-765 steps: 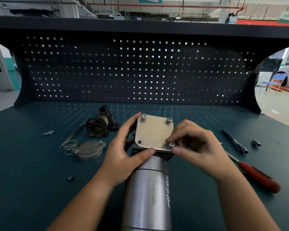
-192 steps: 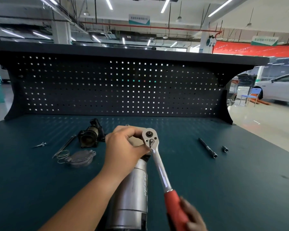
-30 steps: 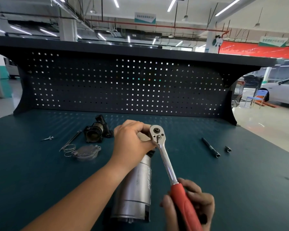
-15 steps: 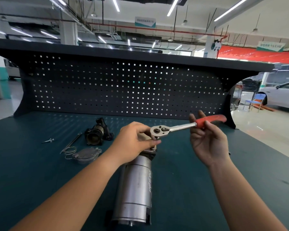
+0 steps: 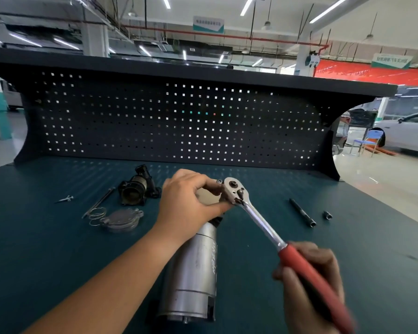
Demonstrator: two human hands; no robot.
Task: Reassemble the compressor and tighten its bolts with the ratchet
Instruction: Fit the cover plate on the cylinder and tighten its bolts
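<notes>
Our left hand [image 5: 186, 203] grips the probably heavy, slick compressor [image 5: 193, 266] at its 12 o'clock end, while our right hand [image 5: 307, 285] grips the ratchet [image 5: 258, 220] by its handle.

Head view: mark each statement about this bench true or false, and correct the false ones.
1. The right grip holds the ratchet by its red handle. True.
2. The spring lies right of the compressor. False: the spring lies left of it, by the round cover.
3. A bar and a socket lie on the bench, right of the compressor. True.
4. The left grip lies flat on the bench. False: it holds the compressor's top, beside the ratchet's head.
</notes>
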